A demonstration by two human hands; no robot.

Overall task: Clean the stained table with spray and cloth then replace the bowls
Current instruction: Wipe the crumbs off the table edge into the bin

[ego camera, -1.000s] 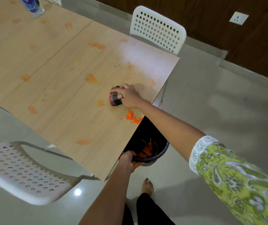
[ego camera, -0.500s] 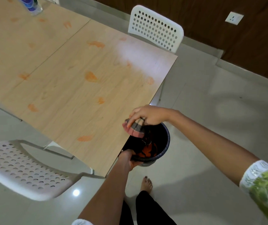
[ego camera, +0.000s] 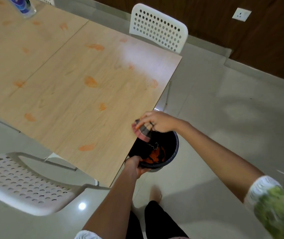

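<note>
The light wooden table (ego camera: pixel 72 94) carries several orange stains (ego camera: pixel 90 81). My right hand (ego camera: pixel 156 121) grips a folded checked cloth (ego camera: pixel 142 131) at the table's near right edge, just above a dark bin (ego camera: pixel 174 149). The bin hangs below the table edge with orange scraps (ego camera: pixel 155 155) inside it. My left hand (ego camera: pixel 135 165) holds the bin by its near rim. A spray bottle (ego camera: pixel 23 6) with a blue label stands at the table's far left. No bowls are in view.
A white perforated chair (ego camera: pixel 158 28) stands at the table's far side, and another (ego camera: pixel 20 183) at the near left. My feet (ego camera: pixel 155 195) are on the pale tiled floor to the right. A dark wooden wall with a socket (ego camera: pixel 241 14) runs behind.
My right hand swept the cloth from mid-table to the near right edge. The orange crumbs that lay on the table are gone from it. The left hand kept the bin in place.
</note>
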